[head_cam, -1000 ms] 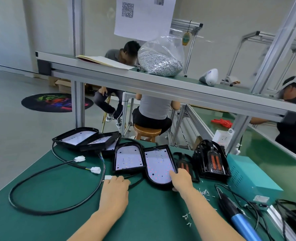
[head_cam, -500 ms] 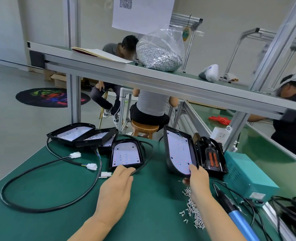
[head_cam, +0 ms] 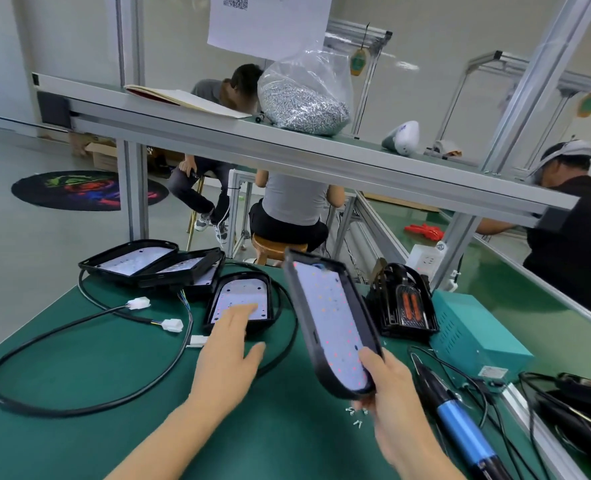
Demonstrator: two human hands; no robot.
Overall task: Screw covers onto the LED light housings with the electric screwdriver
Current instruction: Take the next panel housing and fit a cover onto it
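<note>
My right hand (head_cam: 387,393) grips the near end of a black LED light housing (head_cam: 332,323) and holds it tilted up above the green table, its white LED board facing left. My left hand (head_cam: 228,351) reaches forward with straight fingers touching a second housing (head_cam: 242,299) that lies flat on the table. The electric screwdriver (head_cam: 460,424), blue and black, lies on the table to the right of my right arm. A few loose screws (head_cam: 356,415) lie under the raised housing. Black covers (head_cam: 405,303) stand stacked at the right.
More housings (head_cam: 155,265) lie stacked at the far left with black cables (head_cam: 89,341) and white connectors looping over the table. A teal power box (head_cam: 474,334) sits at the right. A bag of screws (head_cam: 304,102) rests on the shelf above. Other people work behind.
My right hand has lifted the housing off the table, stood it on edge and raised it clear. My left hand has slid forward onto the neighbouring housing.
</note>
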